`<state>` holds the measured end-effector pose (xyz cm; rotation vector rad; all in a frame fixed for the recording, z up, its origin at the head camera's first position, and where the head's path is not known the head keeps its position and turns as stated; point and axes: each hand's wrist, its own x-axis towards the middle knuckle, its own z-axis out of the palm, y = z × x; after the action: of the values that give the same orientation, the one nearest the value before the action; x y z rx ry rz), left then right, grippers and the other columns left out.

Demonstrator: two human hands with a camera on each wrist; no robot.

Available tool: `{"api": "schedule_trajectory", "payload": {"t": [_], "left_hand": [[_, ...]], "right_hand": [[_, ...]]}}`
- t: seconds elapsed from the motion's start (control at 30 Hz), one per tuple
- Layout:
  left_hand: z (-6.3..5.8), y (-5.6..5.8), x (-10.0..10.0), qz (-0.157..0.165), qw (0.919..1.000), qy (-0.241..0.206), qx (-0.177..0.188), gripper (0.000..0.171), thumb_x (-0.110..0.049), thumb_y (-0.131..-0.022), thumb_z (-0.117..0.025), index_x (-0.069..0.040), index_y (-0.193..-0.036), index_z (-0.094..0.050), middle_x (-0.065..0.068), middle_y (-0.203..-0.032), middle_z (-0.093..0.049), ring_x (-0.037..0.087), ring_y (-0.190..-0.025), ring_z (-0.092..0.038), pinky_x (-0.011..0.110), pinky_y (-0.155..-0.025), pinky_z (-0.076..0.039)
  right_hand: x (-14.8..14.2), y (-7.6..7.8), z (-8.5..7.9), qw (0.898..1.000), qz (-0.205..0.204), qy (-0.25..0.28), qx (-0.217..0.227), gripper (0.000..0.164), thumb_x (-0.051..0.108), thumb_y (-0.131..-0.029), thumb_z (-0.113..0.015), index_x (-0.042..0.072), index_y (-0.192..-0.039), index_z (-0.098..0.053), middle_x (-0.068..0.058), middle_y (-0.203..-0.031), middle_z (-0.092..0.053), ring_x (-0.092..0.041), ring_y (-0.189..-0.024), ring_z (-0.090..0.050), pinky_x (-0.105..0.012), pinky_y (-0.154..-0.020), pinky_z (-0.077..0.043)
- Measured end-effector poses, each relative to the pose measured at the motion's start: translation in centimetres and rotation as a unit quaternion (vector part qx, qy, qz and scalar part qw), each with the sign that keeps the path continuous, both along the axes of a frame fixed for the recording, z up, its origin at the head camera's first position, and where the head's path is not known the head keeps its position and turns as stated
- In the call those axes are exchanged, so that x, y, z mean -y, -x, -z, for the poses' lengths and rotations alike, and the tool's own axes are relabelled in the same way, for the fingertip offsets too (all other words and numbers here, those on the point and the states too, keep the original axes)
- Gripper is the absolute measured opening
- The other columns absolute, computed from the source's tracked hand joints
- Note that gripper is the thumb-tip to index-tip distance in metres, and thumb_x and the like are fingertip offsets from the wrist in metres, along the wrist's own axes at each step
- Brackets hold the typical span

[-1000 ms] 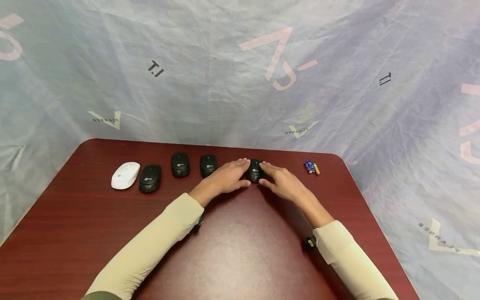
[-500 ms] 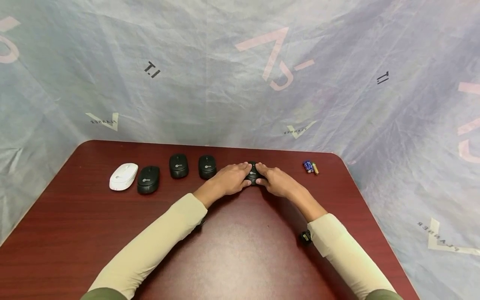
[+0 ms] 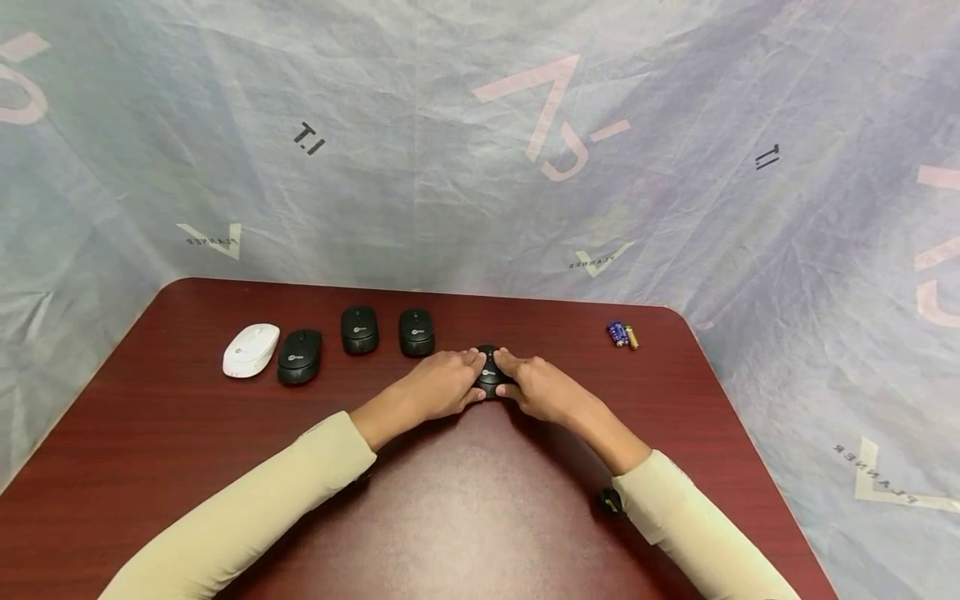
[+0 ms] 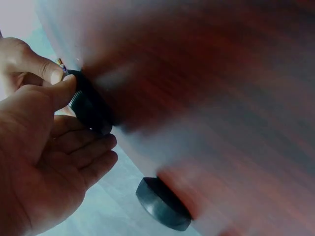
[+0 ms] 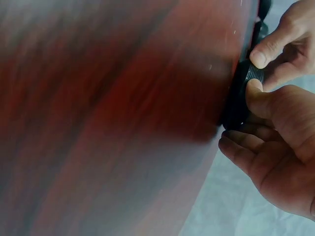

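Observation:
A black computer mouse (image 3: 490, 372) lies on the table between my two hands, its logo facing up. From its left side my left hand (image 3: 442, 383) pinches it with thumb and fingers, and my right hand (image 3: 547, 392) does the same from the right. In the left wrist view the left thumb is on the near end of the mouse (image 4: 88, 105), with the fingers along its side. The right wrist view has the right thumb at the ribbed end of the mouse (image 5: 238, 98), fingertips at its far side. Its underside is hidden.
Left of my hands stand a white mouse (image 3: 251, 351) and three more black mice, the nearest (image 3: 416, 332) close to my left hand. Small batteries (image 3: 618, 333), blue and yellow, lie at the back right. A printed sheet (image 3: 420, 167) hangs behind the red-brown table (image 3: 465, 517).
Both hands have closed in on the black mouse from its sides and taken hold of it. The mouse has slid toward me and slightly left with them.

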<state>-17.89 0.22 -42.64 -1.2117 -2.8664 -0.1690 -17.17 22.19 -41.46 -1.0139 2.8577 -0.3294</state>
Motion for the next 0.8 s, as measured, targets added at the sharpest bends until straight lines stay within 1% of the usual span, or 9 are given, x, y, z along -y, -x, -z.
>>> {"api": "schedule_trajectory", "payload": {"t": [0.13, 0.23, 0.33, 0.43, 0.5, 0.67, 0.73, 0.8], "left_hand": [[0.0, -1.0, 0.9, 0.009, 0.9995, -0.008, -0.030, 0.058, -0.039, -0.101, -0.068, 0.006, -0.138, -0.059, 0.024, -0.136, -0.066, 0.037, -0.115, -0.071, 0.048, -0.098, -0.062], [0.0, -1.8, 1.7, 0.009, 0.9993, -0.005, -0.035, 0.059, -0.040, -0.100, -0.069, 0.006, -0.137, -0.060, 0.024, -0.135, -0.067, 0.038, -0.112, -0.072, 0.048, -0.096, -0.063], [-0.1, -2.5, 2.6, 0.006, 0.9995, -0.001, -0.030, 0.060, -0.041, -0.100, -0.069, 0.005, -0.139, -0.060, 0.024, -0.136, -0.067, 0.038, -0.113, -0.072, 0.048, -0.096, -0.063], [-0.3, -3.2, 3.4, 0.010, 0.9994, -0.009, -0.032, 0.061, -0.041, -0.099, -0.070, 0.005, -0.138, -0.061, 0.023, -0.133, -0.069, 0.038, -0.109, -0.073, 0.048, -0.093, -0.064], [-0.2, -3.6, 3.9, 0.015, 0.9988, -0.015, -0.044, 0.060, -0.041, -0.098, -0.071, 0.005, -0.136, -0.062, 0.022, -0.129, -0.071, 0.037, -0.104, -0.074, 0.048, -0.090, -0.065], [-0.1, -4.9, 5.0, 0.028, 0.9952, -0.024, -0.091, 0.058, -0.042, -0.095, -0.074, 0.007, -0.126, -0.065, 0.022, -0.119, -0.074, 0.033, -0.094, -0.075, 0.046, -0.085, -0.065], [0.0, -5.4, 5.4, 0.030, 0.9943, -0.026, -0.099, 0.057, -0.043, -0.094, -0.075, 0.006, -0.123, -0.066, 0.021, -0.117, -0.074, 0.033, -0.091, -0.075, 0.046, -0.084, -0.065], [0.0, -5.7, 5.8, 0.027, 0.9948, -0.029, -0.094, 0.058, -0.044, -0.094, -0.075, 0.005, -0.124, -0.066, 0.019, -0.117, -0.075, 0.032, -0.090, -0.075, 0.045, -0.083, -0.065]], "right_hand": [[0.8, -0.8, 0.0, 1.000, -0.015, 0.002, -0.010, 0.058, 0.023, -0.103, -0.066, -0.006, -0.150, -0.049, -0.028, -0.151, -0.053, -0.037, -0.133, -0.062, -0.046, -0.112, -0.055], [1.5, -1.4, -0.1, 1.000, -0.025, -0.002, -0.014, 0.058, 0.025, -0.103, -0.066, -0.006, -0.150, -0.050, -0.028, -0.149, -0.054, -0.037, -0.133, -0.061, -0.046, -0.111, -0.056], [2.2, -2.0, -0.3, 0.999, -0.028, -0.010, -0.017, 0.058, 0.028, -0.103, -0.066, -0.005, -0.150, -0.051, -0.027, -0.149, -0.055, -0.036, -0.133, -0.062, -0.047, -0.109, -0.057], [2.8, -2.5, -0.3, 0.999, -0.033, -0.017, -0.019, 0.058, 0.029, -0.103, -0.066, -0.003, -0.149, -0.052, -0.025, -0.149, -0.056, -0.036, -0.132, -0.062, -0.047, -0.108, -0.058], [3.2, -2.9, -0.3, 0.999, -0.042, -0.017, -0.023, 0.058, 0.029, -0.103, -0.067, -0.004, -0.149, -0.052, -0.025, -0.148, -0.057, -0.036, -0.132, -0.063, -0.046, -0.107, -0.059], [4.1, -3.7, -0.3, 0.998, -0.057, -0.016, -0.034, 0.058, 0.029, -0.102, -0.069, -0.004, -0.147, -0.054, -0.023, -0.148, -0.059, -0.034, -0.130, -0.065, -0.044, -0.105, -0.061], [4.4, -4.1, -0.3, 0.997, -0.060, -0.021, -0.035, 0.058, 0.030, -0.102, -0.069, -0.003, -0.147, -0.055, -0.022, -0.148, -0.059, -0.034, -0.129, -0.065, -0.044, -0.103, -0.062], [4.7, -4.4, -0.4, 0.997, -0.066, -0.028, -0.030, 0.059, 0.032, -0.102, -0.068, -0.003, -0.148, -0.054, -0.022, -0.149, -0.058, -0.033, -0.130, -0.065, -0.044, -0.102, -0.062]]}}
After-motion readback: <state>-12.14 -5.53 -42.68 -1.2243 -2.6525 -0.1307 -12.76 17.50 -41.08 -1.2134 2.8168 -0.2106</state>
